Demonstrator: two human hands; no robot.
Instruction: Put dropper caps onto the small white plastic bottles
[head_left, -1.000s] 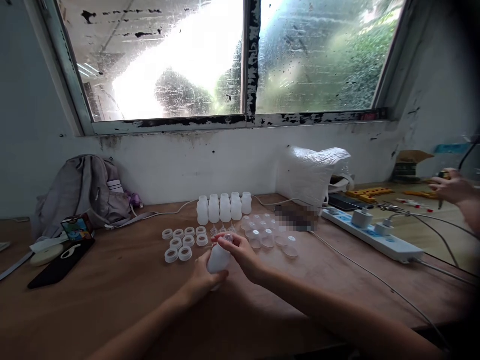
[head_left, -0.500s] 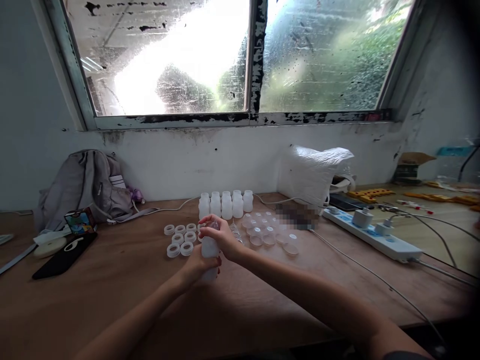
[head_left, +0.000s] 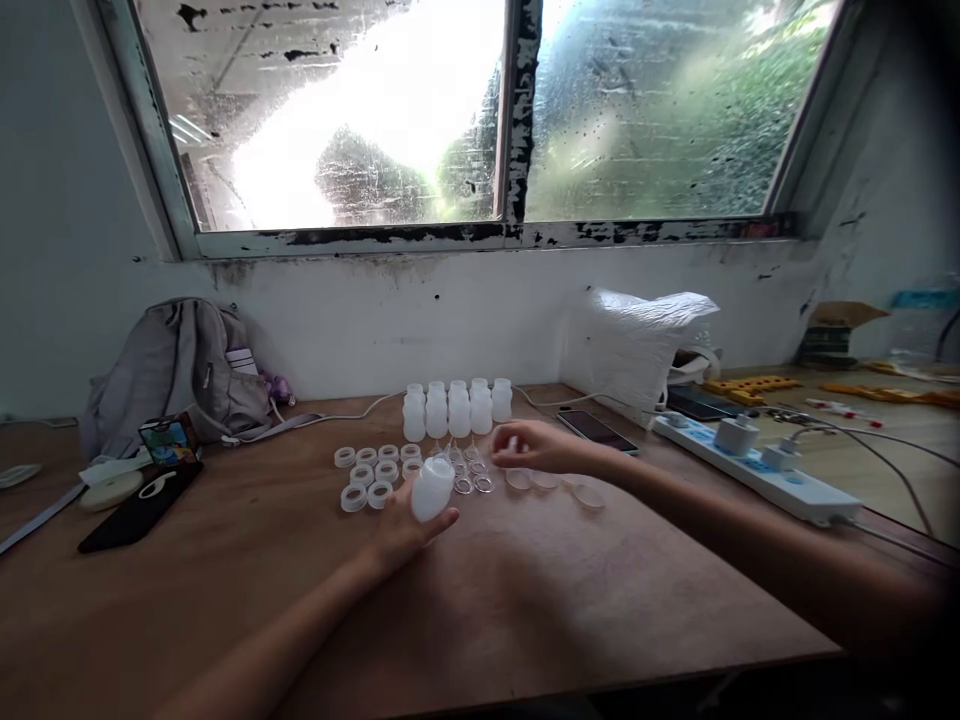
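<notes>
No writing is legible on any item; the printed face of the small colourful box (head_left: 169, 437) near the bench's left end is too blurred to read. My left hand (head_left: 405, 527) is closed around the base of a small translucent white plastic bottle (head_left: 432, 488), holding it tilted, neck toward the far edge, just above the brown wooden bench (head_left: 525, 600). My right hand (head_left: 534, 447) hovers, fingers loosely curled, over the cluster of clear plastic dome caps (head_left: 559, 485); whether it pinches anything I cannot tell. Directly beyond the bottle stand a row of five matching white bottles (head_left: 457, 408) near the far edge, with white screw rings (head_left: 375, 472) to their left and small clear nipple inserts (head_left: 469, 475) between rings and caps. A dark phone (head_left: 598, 431) and a white power strip (head_left: 757, 468) lie toward the right end; a grey backpack (head_left: 180, 370) and a black phone (head_left: 139, 505) toward the left. The near half of the bench, up to its front edge, is bare wood.
</notes>
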